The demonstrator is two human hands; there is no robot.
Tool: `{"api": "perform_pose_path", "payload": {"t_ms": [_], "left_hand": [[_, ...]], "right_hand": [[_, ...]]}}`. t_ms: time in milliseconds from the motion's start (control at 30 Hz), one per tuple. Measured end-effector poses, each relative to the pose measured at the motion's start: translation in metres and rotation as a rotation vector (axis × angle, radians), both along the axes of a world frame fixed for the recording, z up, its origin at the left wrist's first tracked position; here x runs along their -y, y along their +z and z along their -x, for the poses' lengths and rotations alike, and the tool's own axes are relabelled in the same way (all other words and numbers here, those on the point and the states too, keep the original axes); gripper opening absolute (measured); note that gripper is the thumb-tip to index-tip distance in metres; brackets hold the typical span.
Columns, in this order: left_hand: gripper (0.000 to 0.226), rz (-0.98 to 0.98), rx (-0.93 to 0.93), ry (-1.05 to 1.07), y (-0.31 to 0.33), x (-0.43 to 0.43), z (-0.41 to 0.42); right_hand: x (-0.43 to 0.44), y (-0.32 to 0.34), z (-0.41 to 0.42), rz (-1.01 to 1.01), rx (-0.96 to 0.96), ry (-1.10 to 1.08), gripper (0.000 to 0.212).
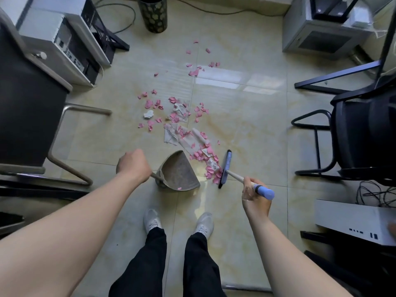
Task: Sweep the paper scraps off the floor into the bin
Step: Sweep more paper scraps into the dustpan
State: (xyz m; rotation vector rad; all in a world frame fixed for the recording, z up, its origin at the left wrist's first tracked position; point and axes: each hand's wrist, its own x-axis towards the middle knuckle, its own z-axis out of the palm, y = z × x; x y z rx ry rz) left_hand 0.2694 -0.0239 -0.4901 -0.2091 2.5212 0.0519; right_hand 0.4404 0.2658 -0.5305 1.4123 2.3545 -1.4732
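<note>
Beige glossy tiles make the floor [246, 125]. At the far left stands a black chair [27, 116] with a bent metal leg, and a white computer tower [53, 39] is behind it. Next comes the left hand [134, 166]: its fingers are clenched in a fist round the thin handle of the grey dustpan [179, 172]. The dustpan rests on the floor with its mouth turned to the right, and one pink scrap lies inside near the edge. Far at the top stands the dark patterned bin [152, 13], well apart from the dustpan. The paper scraps [177, 116], pink and white, lie scattered on the tiles between the bin and the dustpan. Just right of the dustpan, the blue head of the broom [226, 168] touches the floor, with a heap of scraps against it. The right hand [255, 198] grasps the broom handle below its blue end, fingers wrapped around. At the far right is a black mesh chair [362, 136].
</note>
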Motion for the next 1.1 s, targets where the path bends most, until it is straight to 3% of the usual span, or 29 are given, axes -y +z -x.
{"api": "perform_pose_path", "payload": {"t_ms": [267, 567, 700, 867, 1100], "left_hand": [[0.023, 0.111, 0.011, -0.289, 0.012, 0.01, 0.006], [0.028, 0.262, 0.033, -0.672, 0.017, -0.002, 0.008], [0.032, 0.219, -0.007, -0.684, 0.012, -0.006, 0.004], [0.034, 0.192, 0.0, -0.661, 0.011, 0.001, 0.007], [0.033, 0.184, 0.029, -0.623, 0.019, 0.022, 0.013]], "right_hand": [[0.04, 0.016, 0.007, -0.143, 0.169, 0.176, 0.018], [0.085, 0.029, 0.02, -0.049, 0.132, 0.222, 0.027], [0.106, 0.032, 0.02, -0.017, 0.163, 0.307, 0.019], [0.12, 0.037, 0.023, -0.018, 0.16, 0.389, 0.027], [0.115, 0.056, 0.025, -0.001, 0.119, 0.353, 0.023]]}}
